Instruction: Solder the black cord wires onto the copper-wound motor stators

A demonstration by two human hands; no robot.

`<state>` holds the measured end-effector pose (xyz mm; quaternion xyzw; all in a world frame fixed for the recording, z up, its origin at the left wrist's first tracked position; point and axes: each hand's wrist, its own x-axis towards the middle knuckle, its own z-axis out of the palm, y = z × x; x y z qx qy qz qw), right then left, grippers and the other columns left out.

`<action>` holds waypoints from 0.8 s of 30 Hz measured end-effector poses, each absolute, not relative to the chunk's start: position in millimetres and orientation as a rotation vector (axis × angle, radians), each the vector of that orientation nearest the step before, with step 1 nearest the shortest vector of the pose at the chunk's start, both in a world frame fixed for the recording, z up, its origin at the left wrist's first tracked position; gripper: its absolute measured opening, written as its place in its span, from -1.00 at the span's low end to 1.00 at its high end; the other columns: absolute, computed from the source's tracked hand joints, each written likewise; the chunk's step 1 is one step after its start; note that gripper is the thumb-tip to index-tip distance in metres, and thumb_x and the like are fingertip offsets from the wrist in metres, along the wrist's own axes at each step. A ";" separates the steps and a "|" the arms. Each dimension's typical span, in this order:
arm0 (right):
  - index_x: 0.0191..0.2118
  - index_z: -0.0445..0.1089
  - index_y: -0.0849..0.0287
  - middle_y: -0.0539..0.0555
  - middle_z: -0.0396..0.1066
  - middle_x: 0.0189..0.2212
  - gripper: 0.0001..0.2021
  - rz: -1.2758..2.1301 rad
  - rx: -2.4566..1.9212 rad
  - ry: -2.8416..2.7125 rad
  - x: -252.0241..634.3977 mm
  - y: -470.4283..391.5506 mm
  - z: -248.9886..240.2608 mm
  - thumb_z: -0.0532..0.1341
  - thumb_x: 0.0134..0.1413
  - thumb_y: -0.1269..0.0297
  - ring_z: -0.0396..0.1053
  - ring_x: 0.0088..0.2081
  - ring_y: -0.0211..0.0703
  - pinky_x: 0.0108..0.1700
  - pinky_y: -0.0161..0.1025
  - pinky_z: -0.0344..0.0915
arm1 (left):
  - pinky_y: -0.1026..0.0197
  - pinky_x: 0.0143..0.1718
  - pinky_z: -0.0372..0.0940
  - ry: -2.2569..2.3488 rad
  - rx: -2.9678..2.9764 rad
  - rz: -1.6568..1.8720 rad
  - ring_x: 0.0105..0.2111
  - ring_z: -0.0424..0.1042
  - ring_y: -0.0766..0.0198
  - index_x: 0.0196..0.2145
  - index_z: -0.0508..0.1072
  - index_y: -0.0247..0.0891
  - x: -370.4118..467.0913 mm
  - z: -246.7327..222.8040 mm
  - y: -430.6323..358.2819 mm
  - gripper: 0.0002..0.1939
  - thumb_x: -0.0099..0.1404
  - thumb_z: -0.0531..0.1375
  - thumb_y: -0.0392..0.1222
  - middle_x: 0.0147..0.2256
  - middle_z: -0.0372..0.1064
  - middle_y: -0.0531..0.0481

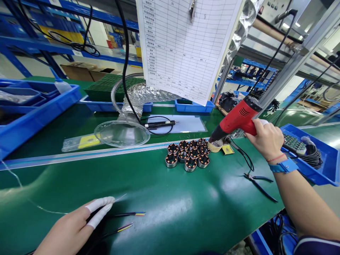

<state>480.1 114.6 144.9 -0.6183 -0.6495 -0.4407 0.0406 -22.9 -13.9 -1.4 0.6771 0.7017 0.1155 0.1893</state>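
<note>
Red heat gun (240, 115) right of the metal rings (183, 156) is probably lightish, right hand (268, 140) gripping its handle (249, 127), best spot imo; left hand (75, 221) pinches a likely bendy strand (120, 197).

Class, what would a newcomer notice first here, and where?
Probably the red heat gun at right, gripped in the right hand, its dark nozzle pointing down toward the cluster of metal rings on the green bench. A large printed sheet hangs at top centre. At lower left, the left hand pinches a thin strand.
</note>
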 end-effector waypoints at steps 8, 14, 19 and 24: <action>-0.05 0.20 0.22 0.16 0.31 -0.36 -0.55 -1.331 -1.899 -2.008 477.9 110.4 149.4 0.00 0.05 0.00 0.22 -0.38 -0.07 -0.44 -0.24 -0.13 | 0.12 -0.11 0.31 1.969 1.916 0.349 -0.18 0.43 0.15 -0.22 0.48 -0.13 -24.9 -5.3 -14.2 -0.48 0.04 -0.09 0.14 -0.19 0.44 0.09; -0.06 0.22 0.20 0.15 0.34 -0.33 -0.57 -1.293 -1.881 -2.046 480.9 95.6 156.8 0.07 0.01 0.04 0.23 -0.32 -0.07 -0.41 -0.26 -0.09 | 0.15 -0.16 0.34 1.976 1.913 0.316 -0.19 0.43 0.15 -0.23 0.48 -0.12 -24.3 -1.6 -14.9 -0.49 0.05 -0.10 0.14 -0.20 0.45 0.09; -0.08 0.23 0.15 0.13 0.36 -0.37 -0.56 -1.355 -1.870 -1.974 486.1 86.6 154.4 0.07 -0.01 -0.03 0.24 -0.35 -0.08 -0.42 -0.27 -0.10 | 0.18 -0.15 0.33 1.985 1.927 0.310 -0.17 0.42 0.17 -0.21 0.47 -0.12 -26.7 -6.1 -14.4 -0.49 0.06 -0.09 0.12 -0.18 0.43 0.10; -0.06 0.22 0.15 0.11 0.37 -0.34 -0.55 -1.384 -1.852 -1.942 492.1 83.6 149.3 0.05 -0.01 -0.04 0.26 -0.37 -0.09 -0.44 -0.27 -0.09 | 0.19 -0.17 0.34 1.977 1.960 0.318 -0.19 0.43 0.18 -0.22 0.47 -0.12 -27.3 -8.1 -14.1 -0.50 0.06 -0.09 0.11 -0.19 0.44 0.10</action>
